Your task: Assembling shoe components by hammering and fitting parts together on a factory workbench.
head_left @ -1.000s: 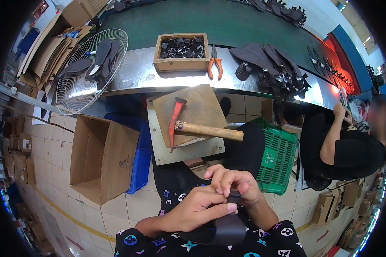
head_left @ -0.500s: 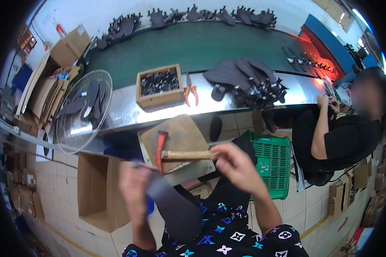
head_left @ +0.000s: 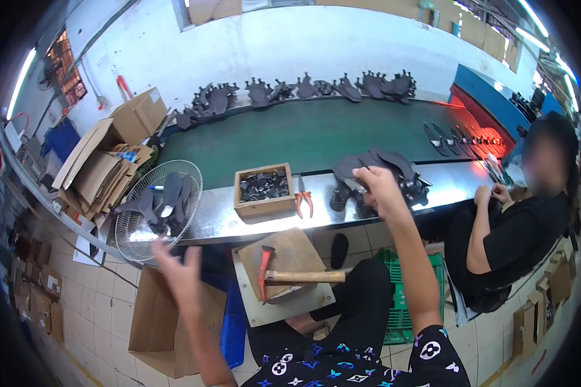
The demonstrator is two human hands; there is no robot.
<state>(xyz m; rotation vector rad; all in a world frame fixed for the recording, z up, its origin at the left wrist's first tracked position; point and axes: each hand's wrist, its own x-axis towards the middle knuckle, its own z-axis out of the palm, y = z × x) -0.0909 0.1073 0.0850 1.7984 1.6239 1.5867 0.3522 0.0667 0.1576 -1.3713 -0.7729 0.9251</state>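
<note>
My left hand [head_left: 179, 274] is stretched out with its fingers spread and blurred, holding nothing, just in front of a wire basket [head_left: 195, 222]. Dark grey sandal soles [head_left: 173, 197] lie in that basket. At the right, my right hand [head_left: 384, 193] has its fingers closed at the edge of a pile of dark soles [head_left: 394, 164] with black strap pieces; it pinches a sole there, partly hidden by the hand. A hammer [head_left: 306, 277] with a red head and wooden handle lies on a worn board [head_left: 297, 248] at my lap, touched by neither hand.
On the metal bench edge [head_left: 216, 216] stand a wooden box [head_left: 265, 208] of small black parts and orange-handled pliers [head_left: 304, 201]. Behind runs a green conveyor [head_left: 290, 132]. A cardboard box [head_left: 152, 322] and a green crate [head_left: 400, 303] flank my legs. A person [head_left: 510, 226] sits at the right.
My right hand has let go of the hammer and reached forward to the pile of soles. The sole has left my left hand, which has moved forward to the wire basket. The view has tilted up.
</note>
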